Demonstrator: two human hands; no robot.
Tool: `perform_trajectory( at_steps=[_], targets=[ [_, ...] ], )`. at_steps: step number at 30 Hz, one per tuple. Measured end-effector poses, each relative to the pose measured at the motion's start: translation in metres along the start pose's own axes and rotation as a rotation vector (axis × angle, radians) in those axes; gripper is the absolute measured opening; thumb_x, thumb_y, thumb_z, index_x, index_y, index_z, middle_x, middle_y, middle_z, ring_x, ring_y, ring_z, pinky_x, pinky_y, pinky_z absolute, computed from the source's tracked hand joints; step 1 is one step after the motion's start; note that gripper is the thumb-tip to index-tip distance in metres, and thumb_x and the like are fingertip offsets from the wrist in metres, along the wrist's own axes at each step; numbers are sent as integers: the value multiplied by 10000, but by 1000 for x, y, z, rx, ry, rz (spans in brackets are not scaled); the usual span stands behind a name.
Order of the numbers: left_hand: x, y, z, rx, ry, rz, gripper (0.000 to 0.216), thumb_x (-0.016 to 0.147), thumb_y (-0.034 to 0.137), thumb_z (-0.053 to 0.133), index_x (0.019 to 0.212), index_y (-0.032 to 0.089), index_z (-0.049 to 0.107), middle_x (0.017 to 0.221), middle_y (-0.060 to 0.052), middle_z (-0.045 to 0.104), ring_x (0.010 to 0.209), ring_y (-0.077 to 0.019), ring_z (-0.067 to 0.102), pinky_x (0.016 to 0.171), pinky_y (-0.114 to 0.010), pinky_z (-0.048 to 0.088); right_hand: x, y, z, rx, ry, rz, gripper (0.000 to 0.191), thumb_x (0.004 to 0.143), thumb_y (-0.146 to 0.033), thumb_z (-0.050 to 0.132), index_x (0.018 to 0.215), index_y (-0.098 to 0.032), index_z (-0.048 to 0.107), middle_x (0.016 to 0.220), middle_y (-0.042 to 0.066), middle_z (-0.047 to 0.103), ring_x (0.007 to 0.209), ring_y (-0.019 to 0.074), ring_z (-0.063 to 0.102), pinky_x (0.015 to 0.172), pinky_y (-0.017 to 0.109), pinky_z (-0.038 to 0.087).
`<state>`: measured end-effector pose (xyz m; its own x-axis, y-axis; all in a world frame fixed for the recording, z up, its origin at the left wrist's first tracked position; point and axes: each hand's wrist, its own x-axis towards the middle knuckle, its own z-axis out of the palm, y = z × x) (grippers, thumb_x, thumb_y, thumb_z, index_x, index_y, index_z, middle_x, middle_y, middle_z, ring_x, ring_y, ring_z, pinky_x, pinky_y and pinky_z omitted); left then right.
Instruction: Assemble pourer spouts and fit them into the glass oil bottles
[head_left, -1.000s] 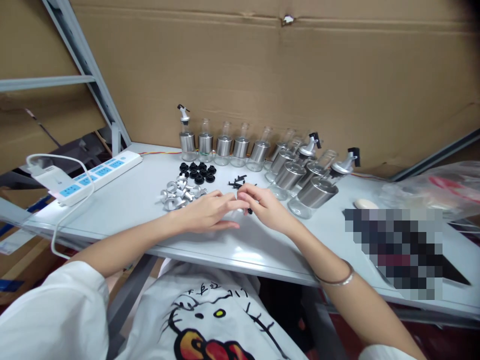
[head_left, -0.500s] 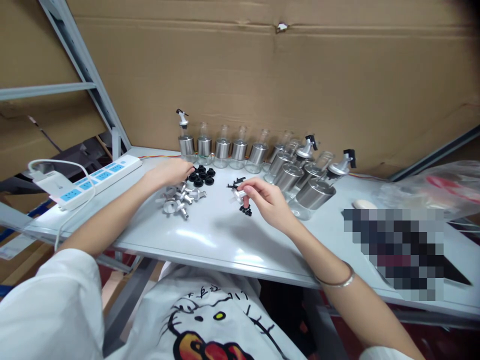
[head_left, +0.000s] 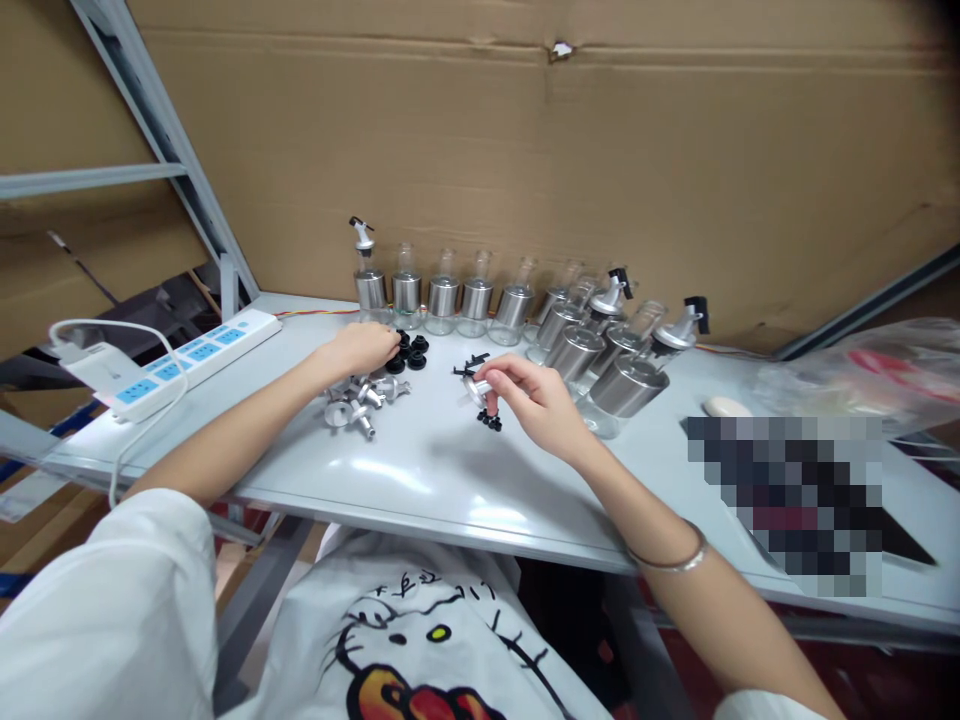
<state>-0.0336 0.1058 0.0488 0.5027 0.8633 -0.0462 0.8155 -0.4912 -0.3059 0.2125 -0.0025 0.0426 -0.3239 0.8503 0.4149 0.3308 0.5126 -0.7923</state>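
Observation:
My left hand (head_left: 364, 348) reaches over a pile of silver metal spouts (head_left: 358, 404) and has its fingers curled on the group of black round caps (head_left: 412, 352); what its fingertips hold is hidden. My right hand (head_left: 529, 396) pinches a small silver spout piece (head_left: 475, 387) just above the table, beside a few small black plugs (head_left: 490, 421) and black levers (head_left: 470, 364). Both hands are over the white table (head_left: 420, 470).
A row of glass bottles with steel sleeves (head_left: 442, 298) stands along the cardboard wall; more (head_left: 626, 380) lean at the right, some with pourers fitted. A white power strip (head_left: 184, 358) lies at the left. A plastic bag (head_left: 870, 380) and a white oval object (head_left: 724, 407) are at the right.
My left hand left the right hand at the table's middle and moved up-left to the black caps. My right hand lifted slightly with the silver piece.

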Motion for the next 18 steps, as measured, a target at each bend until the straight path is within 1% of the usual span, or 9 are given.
perform_trajectory(
  at_steps=[5, 6, 8, 10, 12, 14, 16, 18],
  targets=[
    [-2, 1, -8, 24, -7, 58, 282, 923, 211, 379, 914, 112, 642, 948, -130, 680, 858, -217, 652, 682, -263, 436, -1, -2, 0, 5, 16, -11, 292, 934, -422, 479, 873, -170, 613, 570, -12, 602, 573, 129, 566, 608, 268, 424],
    [-2, 0, -11, 25, 9, 75, 264, 912, 200, 393, 893, 110, 641, 928, -125, 677, 839, -210, 647, 684, -262, 433, -1, -2, 0, 4, 26, -13, 297, 932, -429, 484, 868, -171, 616, 569, -14, 602, 575, 129, 566, 613, 270, 425],
    [-5, -2, -17, -6, 80, 106, 236, 896, 181, 410, 844, 114, 630, 878, -107, 662, 781, -190, 628, 669, -258, 421, 0, -2, -1, 2, 73, -13, 301, 927, -442, 498, 857, -174, 617, 571, -18, 602, 578, 128, 563, 621, 273, 423],
    [-11, 0, -23, -115, 187, 153, 211, 891, 183, 423, 805, 127, 608, 831, -79, 633, 724, -163, 593, 639, -246, 404, 0, -1, -1, 21, 157, -11, 299, 921, -451, 513, 840, -181, 613, 570, -23, 598, 582, 126, 562, 640, 278, 426],
    [-21, 10, -28, -297, 295, 245, 188, 892, 207, 440, 784, 142, 579, 787, -48, 597, 674, -135, 548, 611, -231, 389, 1, 0, -1, 74, 255, -11, 300, 919, -461, 519, 825, -189, 602, 557, -32, 584, 565, 121, 558, 647, 283, 435],
    [-33, 26, -29, -502, 383, 366, 175, 895, 233, 449, 775, 157, 551, 746, -23, 564, 634, -115, 505, 597, -219, 382, 2, 0, -1, 153, 337, -17, 310, 905, -488, 535, 798, -200, 576, 549, -40, 571, 523, 114, 550, 615, 281, 446],
    [-45, 45, -26, -654, 444, 476, 161, 897, 229, 439, 779, 169, 531, 734, -12, 541, 614, -106, 479, 585, -216, 381, 3, -1, -1, 236, 392, -17, 335, 859, -531, 583, 762, -215, 535, 548, -46, 564, 483, 111, 544, 559, 274, 452],
    [-53, 61, -20, -749, 517, 522, 158, 901, 214, 426, 770, 179, 508, 739, -12, 526, 620, -108, 471, 584, -221, 385, 3, -3, -2, 301, 398, -5, 374, 796, -564, 644, 736, -223, 503, 549, -50, 567, 466, 109, 546, 526, 268, 459]
  ],
)
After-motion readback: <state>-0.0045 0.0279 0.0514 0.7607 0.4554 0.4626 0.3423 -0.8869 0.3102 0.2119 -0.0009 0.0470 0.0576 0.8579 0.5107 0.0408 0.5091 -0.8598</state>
